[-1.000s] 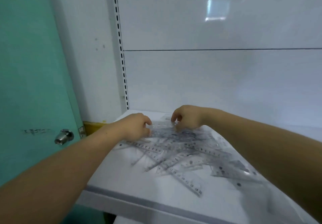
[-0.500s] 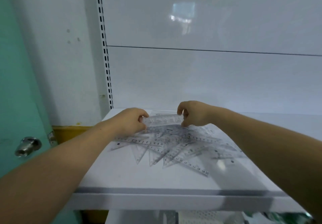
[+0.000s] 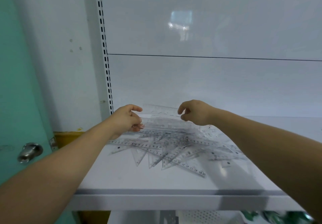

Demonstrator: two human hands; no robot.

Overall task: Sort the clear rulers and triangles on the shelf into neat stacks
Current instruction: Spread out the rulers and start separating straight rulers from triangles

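A loose pile of clear rulers and triangles [image 3: 167,147] lies spread over the white shelf [image 3: 156,182]. Above the pile's far edge I hold a small bundle of clear rulers [image 3: 160,119] level between both hands. My left hand [image 3: 128,119] pinches the bundle's left end. My right hand [image 3: 194,112] is at its right end with fingers curled around the edge. One long ruler [image 3: 184,166] with printed numbers sticks out toward the shelf's front.
A white back panel [image 3: 209,84] and a slotted upright [image 3: 106,66] stand behind the shelf. A teal door [image 3: 15,84] with a metal knob [image 3: 30,151] is on the left. A lower shelf with items shows beneath the front edge.
Both hands have lifted a bundle of rulers off the pile and now hold it a little higher and farther apart. The camera has shifted right and back.
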